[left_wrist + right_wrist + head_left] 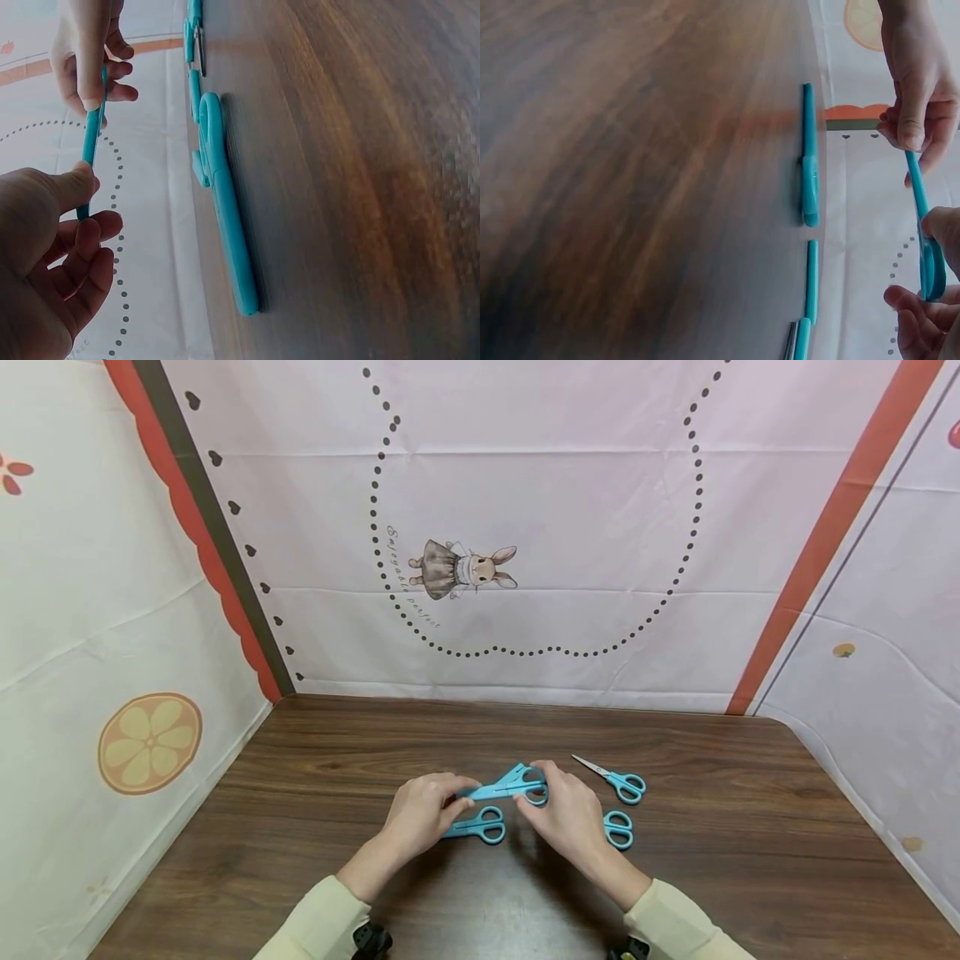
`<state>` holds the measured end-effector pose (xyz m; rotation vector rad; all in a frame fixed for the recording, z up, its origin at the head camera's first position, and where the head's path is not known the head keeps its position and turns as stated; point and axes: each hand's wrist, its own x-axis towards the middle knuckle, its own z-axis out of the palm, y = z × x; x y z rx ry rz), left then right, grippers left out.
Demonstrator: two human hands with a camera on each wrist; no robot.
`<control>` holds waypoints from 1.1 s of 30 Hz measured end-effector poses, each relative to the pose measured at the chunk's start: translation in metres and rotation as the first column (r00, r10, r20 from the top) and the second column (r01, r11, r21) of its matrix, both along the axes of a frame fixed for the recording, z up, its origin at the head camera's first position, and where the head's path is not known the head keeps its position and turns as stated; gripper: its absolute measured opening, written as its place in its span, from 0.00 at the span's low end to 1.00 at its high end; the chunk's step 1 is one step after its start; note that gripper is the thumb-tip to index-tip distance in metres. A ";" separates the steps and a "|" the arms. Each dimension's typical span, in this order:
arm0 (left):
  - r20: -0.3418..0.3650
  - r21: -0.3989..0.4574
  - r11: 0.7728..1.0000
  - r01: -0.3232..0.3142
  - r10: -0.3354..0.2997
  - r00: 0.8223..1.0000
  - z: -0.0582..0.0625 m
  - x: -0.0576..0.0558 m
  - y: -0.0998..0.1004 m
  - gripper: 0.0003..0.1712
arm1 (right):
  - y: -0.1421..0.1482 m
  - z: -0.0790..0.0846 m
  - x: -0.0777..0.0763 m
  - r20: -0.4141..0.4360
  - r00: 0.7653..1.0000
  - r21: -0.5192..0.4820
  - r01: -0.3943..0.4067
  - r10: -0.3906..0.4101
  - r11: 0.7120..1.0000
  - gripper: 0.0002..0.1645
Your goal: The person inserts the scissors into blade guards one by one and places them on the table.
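Before printed sheeting (570,527), a brown tabletop (750,818) bears scissors (615,778).

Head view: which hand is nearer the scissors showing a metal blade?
Right. The right hand is just left of the metal-bladed scissors, apart from them; the left hand is farther left, across the held pair.

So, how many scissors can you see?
4: held scissors between left hand and right hand; sheathed scissors nearer left; bare scissors at right; partly hidden scissors nearer than those.

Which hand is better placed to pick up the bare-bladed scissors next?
Likely the right hand: the bare-bladed scissors lie near it, farther from the left hand, though the right must first release the held scissors.
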<state>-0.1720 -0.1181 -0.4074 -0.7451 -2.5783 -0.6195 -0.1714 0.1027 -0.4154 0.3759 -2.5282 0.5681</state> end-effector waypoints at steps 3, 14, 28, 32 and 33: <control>0.009 -0.003 1.000 0.001 -0.001 1.000 0.000 0.000 0.001 0.12 | 0.000 0.001 0.000 -0.006 1.000 0.002 0.002 -0.002 1.000 0.30; 0.016 -0.031 0.999 0.025 -0.025 1.000 -0.001 -0.001 0.000 0.12 | 0.001 -0.001 0.000 0.019 1.000 0.004 -0.006 0.006 1.000 0.31; 0.054 -0.043 0.999 0.028 -0.026 0.998 0.000 -0.002 0.000 0.11 | -0.001 -0.003 0.000 0.013 1.000 -0.003 -0.003 0.003 1.000 0.32; 0.055 -0.050 0.998 0.023 -0.020 0.998 0.000 -0.002 -0.001 0.12 | -0.001 -0.003 -0.001 0.029 1.000 -0.005 0.000 0.000 1.000 0.32; 0.058 -0.049 0.999 0.024 -0.021 0.998 0.000 -0.002 -0.001 0.12 | -0.002 -0.003 -0.001 0.033 0.999 -0.005 0.001 -0.001 1.000 0.32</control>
